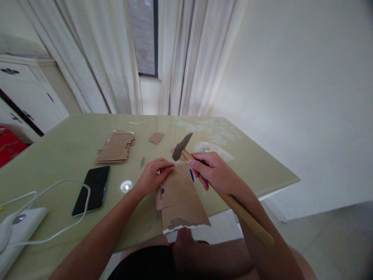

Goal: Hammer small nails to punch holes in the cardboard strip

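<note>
My right hand (211,171) is closed around the wooden handle of a hammer (188,154). The hammer's dark metal head is raised above the far end of a brown cardboard piece (182,198). This cardboard lies at the table's front edge, its torn near end sticking out over it. Several small dots mark its far end in rows. At its far left corner, my left hand (155,175) pinches what looks like a thin, small nail (174,166), mostly hidden by the fingertips. A blue object (191,175) shows partly beside the cardboard, below my right fingers.
Stacked cardboard (116,147) lies at the back left, with a small cardboard square (156,137) nearby. A phone (91,190), a white cable (65,233) and a power strip (23,237) occupy the left. A clear plastic bag (214,149) lies behind my right hand.
</note>
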